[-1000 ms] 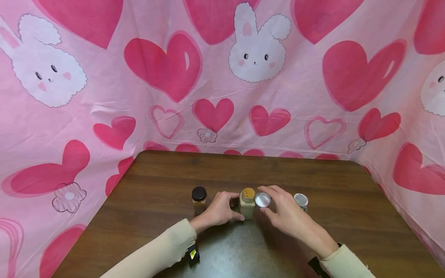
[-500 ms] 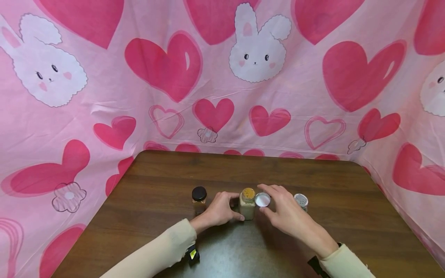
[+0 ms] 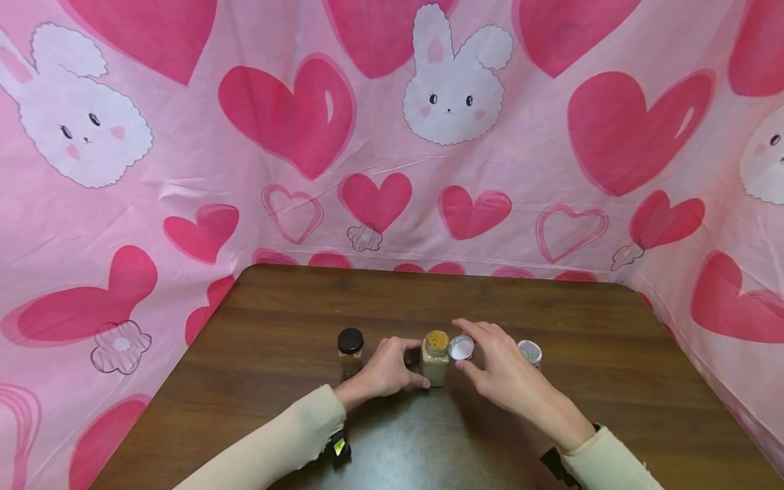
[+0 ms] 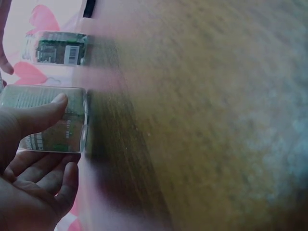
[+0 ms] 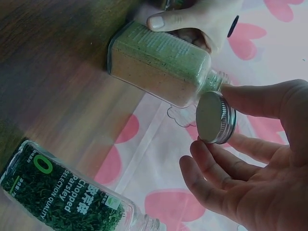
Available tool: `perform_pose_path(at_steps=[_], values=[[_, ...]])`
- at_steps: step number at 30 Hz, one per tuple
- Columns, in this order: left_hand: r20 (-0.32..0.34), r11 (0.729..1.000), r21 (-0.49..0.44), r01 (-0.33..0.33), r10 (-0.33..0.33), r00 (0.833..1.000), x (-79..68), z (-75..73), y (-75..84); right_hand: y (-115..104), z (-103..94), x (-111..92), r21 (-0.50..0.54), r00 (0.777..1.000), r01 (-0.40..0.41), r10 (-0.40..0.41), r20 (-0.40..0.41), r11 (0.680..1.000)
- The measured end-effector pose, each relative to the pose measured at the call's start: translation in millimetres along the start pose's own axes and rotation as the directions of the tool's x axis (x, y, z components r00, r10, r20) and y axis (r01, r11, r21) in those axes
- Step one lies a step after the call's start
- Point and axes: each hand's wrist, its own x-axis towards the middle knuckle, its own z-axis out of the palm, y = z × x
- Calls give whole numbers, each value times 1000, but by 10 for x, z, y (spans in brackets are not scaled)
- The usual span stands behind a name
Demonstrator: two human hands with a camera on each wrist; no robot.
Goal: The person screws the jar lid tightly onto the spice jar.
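My left hand (image 3: 387,367) grips a square glass spice jar (image 3: 435,371) standing upright on the table, thumb along one side in the left wrist view. Its mouth is uncapped and shows yellow-brown powder (image 3: 437,339). Just right of that mouth, my right hand (image 3: 505,374) pinches a silver screw lid (image 5: 215,118) between thumb and fingers, with its pale inner face visible from above. To the left of my left hand stands a jar with a black cap (image 3: 350,341), partly hidden by the wrist. A chopped parsley jar (image 5: 67,187) stands beyond my right hand.
The parsley jar has a perforated shaker top (image 3: 530,352) and is partly covered by my right hand in the head view. All stand on a dark wooden table (image 3: 294,299). A pink cloth with hearts and rabbits (image 3: 380,150) hangs around its edges.
My right hand has shifted slightly left and away from me with the lid, which now sits a little higher beside the jar's mouth. The left hand and jar stay practically still.
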Motion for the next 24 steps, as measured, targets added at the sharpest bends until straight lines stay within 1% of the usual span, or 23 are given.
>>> perform_pose_path(at_steps=[10,24], values=[[-6,1000,11,-8,8,1000,-7,-5,1,-15,-6,25,2,1000,-5,5,-6,1000],[-9,1000,-1,-18,18,1000,1,3,-12,-43,8,88,49,1000,-17,16,10,999]])
